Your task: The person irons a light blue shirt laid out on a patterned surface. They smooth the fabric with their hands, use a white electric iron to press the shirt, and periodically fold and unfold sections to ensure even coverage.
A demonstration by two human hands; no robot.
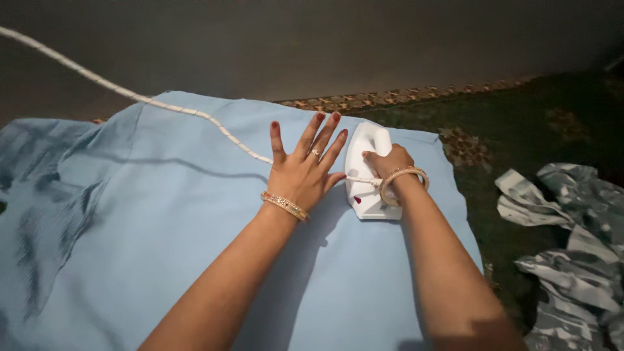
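A wide light blue cloth (195,247) was spread flat across most of the view, its surface smooth through the middle while darker creased folds were gathered at its left edge. Behind it a plain grey wall (325,45) was seen, and to the right a dark patterned carpet (513,130) was laid out under the cloth's far edge. On that carpet, at the right side, a rumpled grey and white patterned cloth (572,240) was heaped, well apart from the blue one. A white iron (364,172) was set flat on the blue cloth, right of centre, its nose pointed away toward the wall. The right hand (389,162) was wrapped around the iron's handle, fingers clamped closed on it, a gold bangle worn at the wrist. Just beside the iron, on its left, the left hand (304,170) was pressed flat on the blue cloth, palm down, fingers spread wide apart and nothing held in it; red nail polish, a ring and a gold bracelet were shown on it. A white braided cord (117,88) was run from the upper left corner across the blue cloth, was passed under the spread left hand, and was brought out to the iron at its handle end. Shadows of both forearms were cast on the cloth below the hands.
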